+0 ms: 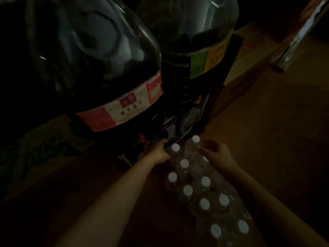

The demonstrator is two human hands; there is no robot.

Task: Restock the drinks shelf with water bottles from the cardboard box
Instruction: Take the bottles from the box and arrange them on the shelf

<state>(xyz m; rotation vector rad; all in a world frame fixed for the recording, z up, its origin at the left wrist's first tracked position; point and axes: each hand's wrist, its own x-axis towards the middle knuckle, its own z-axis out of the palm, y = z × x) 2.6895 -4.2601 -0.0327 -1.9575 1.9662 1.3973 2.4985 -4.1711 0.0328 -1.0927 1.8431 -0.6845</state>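
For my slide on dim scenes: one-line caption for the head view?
Both hands, left hand and right hand, reach the far white-capped clear plastic bottles below two large dark jugs.
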